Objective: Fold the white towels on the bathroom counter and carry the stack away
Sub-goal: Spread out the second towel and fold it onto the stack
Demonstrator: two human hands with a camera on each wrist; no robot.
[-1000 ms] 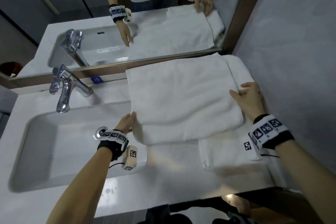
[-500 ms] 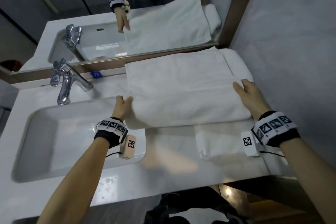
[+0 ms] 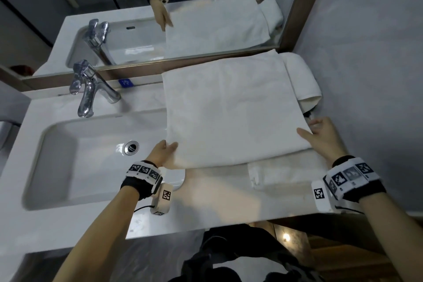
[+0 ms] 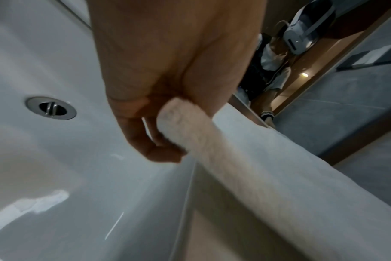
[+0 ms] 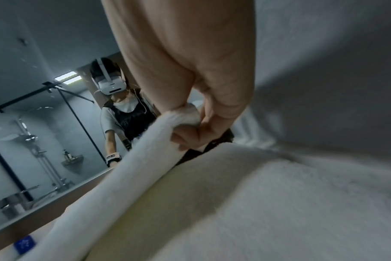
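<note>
mid-task: left hand (image 3: 165, 152) and right hand (image 3: 320, 136) each pinch a near corner of the big towel (image 3: 231, 112), half-folded, centre frame on the desk (image 3: 217, 204). folded towel (image 3: 286, 173) lies under it lower right, rolled towel (image 3: 299, 78) upper right. more folding, stacking and carrying left.

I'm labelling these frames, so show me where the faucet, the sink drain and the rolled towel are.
faucet (image 3: 88, 91): head view, on its chrome body.
sink drain (image 3: 131, 147): head view, on the metal ring.
rolled towel (image 3: 299, 78): head view, on its upper side by the wall.
</note>
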